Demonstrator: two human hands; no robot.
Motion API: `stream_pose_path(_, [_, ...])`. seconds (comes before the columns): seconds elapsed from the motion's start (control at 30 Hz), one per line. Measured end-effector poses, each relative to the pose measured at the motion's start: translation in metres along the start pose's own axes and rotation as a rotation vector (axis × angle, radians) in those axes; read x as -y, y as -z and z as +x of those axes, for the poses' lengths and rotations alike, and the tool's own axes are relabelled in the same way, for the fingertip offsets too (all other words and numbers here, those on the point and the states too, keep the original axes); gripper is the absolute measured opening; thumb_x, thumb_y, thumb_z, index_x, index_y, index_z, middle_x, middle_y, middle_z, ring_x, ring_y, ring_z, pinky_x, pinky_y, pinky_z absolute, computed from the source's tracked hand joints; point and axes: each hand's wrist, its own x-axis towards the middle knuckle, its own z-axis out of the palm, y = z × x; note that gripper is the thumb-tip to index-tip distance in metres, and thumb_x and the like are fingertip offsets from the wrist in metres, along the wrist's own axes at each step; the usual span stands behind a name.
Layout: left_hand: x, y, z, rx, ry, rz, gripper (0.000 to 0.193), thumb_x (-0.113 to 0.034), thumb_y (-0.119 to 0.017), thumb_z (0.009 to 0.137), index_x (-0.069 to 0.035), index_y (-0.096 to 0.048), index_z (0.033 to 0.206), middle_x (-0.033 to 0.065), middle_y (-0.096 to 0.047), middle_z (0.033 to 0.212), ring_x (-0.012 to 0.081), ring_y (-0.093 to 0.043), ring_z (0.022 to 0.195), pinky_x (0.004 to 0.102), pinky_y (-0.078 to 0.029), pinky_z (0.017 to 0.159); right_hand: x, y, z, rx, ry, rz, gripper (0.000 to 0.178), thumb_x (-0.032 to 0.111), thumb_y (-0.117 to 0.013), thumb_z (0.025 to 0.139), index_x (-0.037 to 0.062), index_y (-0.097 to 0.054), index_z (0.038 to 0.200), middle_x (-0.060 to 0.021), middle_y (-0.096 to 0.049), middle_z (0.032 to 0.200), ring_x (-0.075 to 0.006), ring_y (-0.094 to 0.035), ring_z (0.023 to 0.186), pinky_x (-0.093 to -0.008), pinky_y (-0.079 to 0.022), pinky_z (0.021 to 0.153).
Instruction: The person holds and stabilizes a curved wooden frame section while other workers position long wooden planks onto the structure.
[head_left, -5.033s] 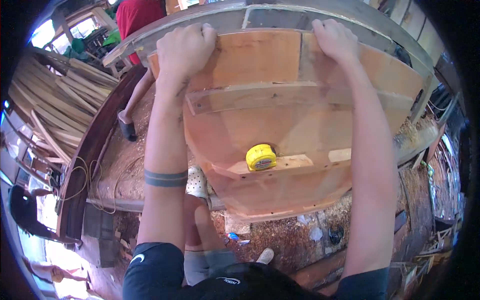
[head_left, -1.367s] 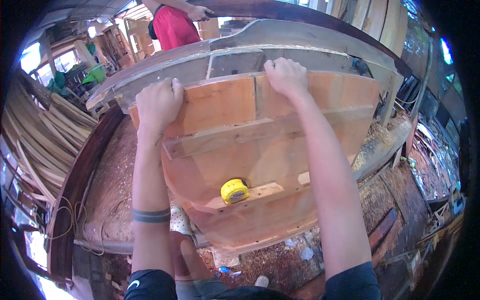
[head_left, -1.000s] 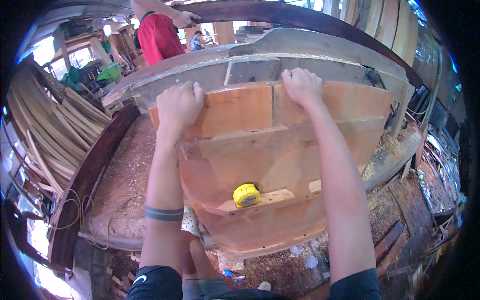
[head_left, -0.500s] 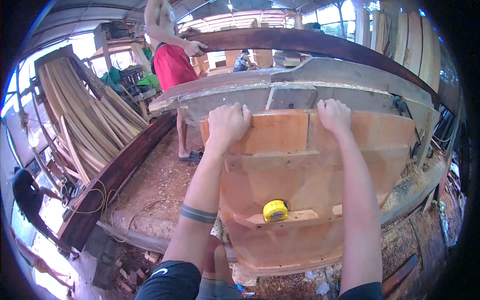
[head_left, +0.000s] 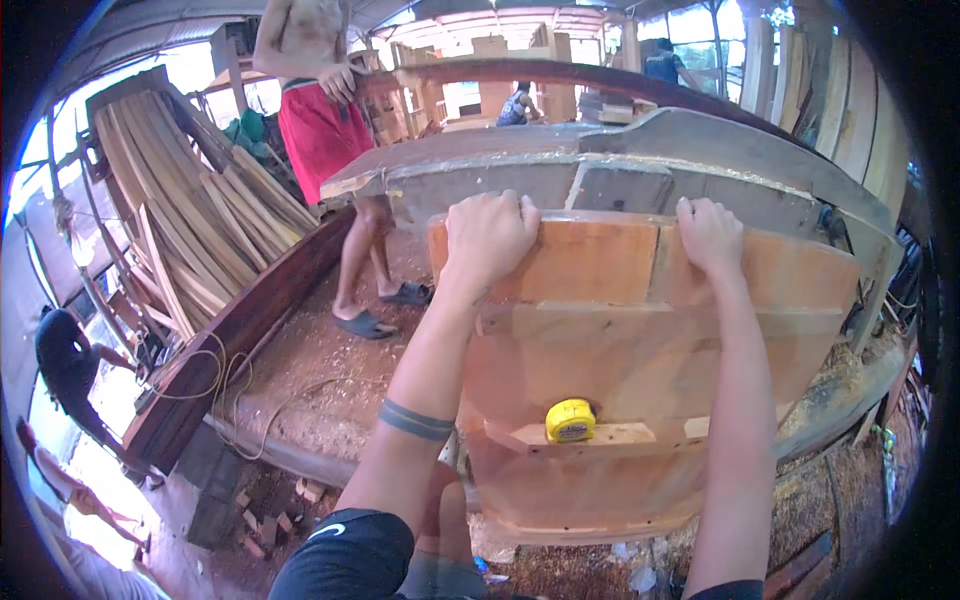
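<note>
My left hand [head_left: 490,235] is closed over the top edge of a broad orange-brown wooden panel [head_left: 600,365], near its left corner. Farther right on that edge, my right hand [head_left: 712,238] grips too, its fingers curled over the back and hidden. The panel stands in front of me, tapers toward the bottom and has battens across its face. On the lower batten [head_left: 640,433] rests a yellow tape measure [head_left: 570,421], which neither hand touches. Just behind the panel lies a large grey curved wooden structure [head_left: 480,160] with shavings along its ledge.
A person in red shorts [head_left: 320,135] stands beyond at left, hands at the end of a long dark beam [head_left: 520,72]. Another dark beam [head_left: 240,320] and a rope [head_left: 222,375] lie left. Planks [head_left: 180,200] lean behind. Other people work farther off and at far left.
My view has shifted, while both hands keep their grip on the panel. The person in red shorts has brought both hands together at the beam's end, and both their feet now show.
</note>
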Motion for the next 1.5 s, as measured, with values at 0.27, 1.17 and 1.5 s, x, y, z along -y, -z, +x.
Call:
stream_pose_path(0.27, [0.005, -0.001, -0.002, -0.009, -0.009, -0.026, 0.037, -0.028, -0.046, 0.09, -0.004, -0.063, 0.068, 0.0204, -0.064, 0.066, 0.0383, -0.065, 0.065, 0.0497, -0.051, 0.062, 0.0, 0.0, 0.0, 0.102, -0.03, -0.033, 0.049, 0.039, -0.039, 0.095, 0.0027, -0.07, 0.083, -0.024, -0.067, 0.088, -0.0431, -0.064, 0.086, -0.0528, -0.047, 0.081])
stream_pose_path(1.17, [0.0, -0.002, -0.002, 0.085, 0.027, 0.059, 0.041, -0.034, -0.043, 0.093, -0.004, -0.068, 0.079, 0.0224, -0.066, 0.077, 0.0423, -0.065, 0.075, 0.0516, -0.05, 0.073, -0.002, -0.006, 0.0, 0.016, 0.033, -0.009, 0.052, 0.039, -0.039, 0.093, 0.0011, -0.071, 0.077, -0.0225, -0.068, 0.082, -0.039, -0.067, 0.081, -0.0488, -0.052, 0.078])
stream_pose_path(1.5, [0.007, -0.011, 0.005, 0.179, -0.01, 0.192, 0.048, -0.036, -0.035, 0.096, -0.001, -0.068, 0.09, 0.0279, -0.066, 0.088, 0.046, -0.063, 0.085, 0.0538, -0.048, 0.08, -0.002, 0.009, -0.002, 0.142, -0.05, 0.098, 0.049, 0.037, -0.038, 0.089, 0.0028, -0.073, 0.081, -0.0215, -0.07, 0.087, -0.0371, -0.068, 0.085, -0.0479, -0.052, 0.08])
